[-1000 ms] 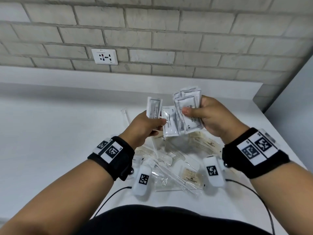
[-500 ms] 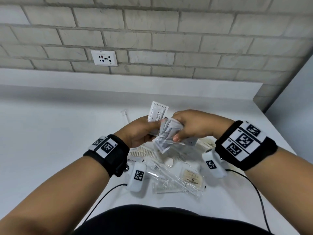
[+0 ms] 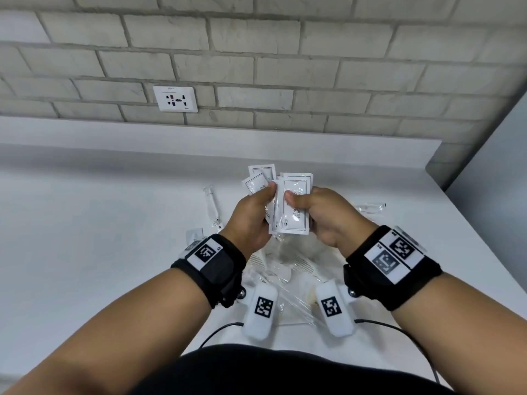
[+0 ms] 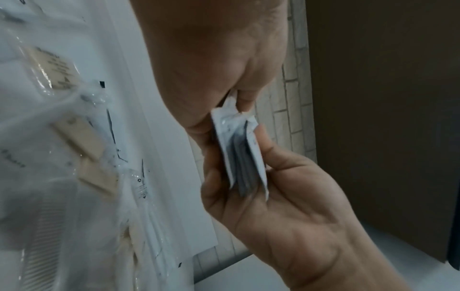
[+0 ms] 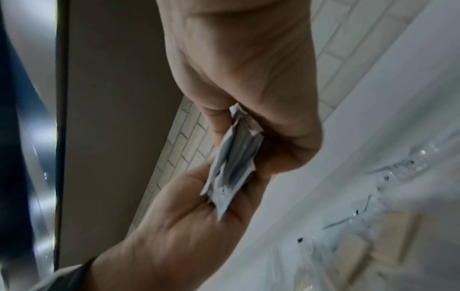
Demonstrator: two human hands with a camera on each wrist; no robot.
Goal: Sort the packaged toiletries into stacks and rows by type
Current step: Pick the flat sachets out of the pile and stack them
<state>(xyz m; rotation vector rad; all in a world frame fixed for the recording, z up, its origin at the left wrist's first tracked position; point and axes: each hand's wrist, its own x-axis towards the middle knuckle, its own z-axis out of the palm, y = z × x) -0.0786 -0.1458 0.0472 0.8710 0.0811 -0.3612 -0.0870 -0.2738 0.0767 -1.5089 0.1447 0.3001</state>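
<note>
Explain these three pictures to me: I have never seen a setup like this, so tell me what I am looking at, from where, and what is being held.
There is no machine here: a person works with two bare hands and wears three cameras. The widest picture comes from a camera on the head, looking down at a white counter below a brick wall. The other two come from cameras strapped to each wrist, looking along the hand, so they show the same grip from underneath.

The left hand and the right hand together hold a bunch of white sachets, with thumbs on the front. From the wrist views the sachets appear edge on, pinched between the fingers.

Under the hands lies an unsorted pile of clear-wrapped toiletries, including combs. Single clear packets lie apart on the counter.
</note>
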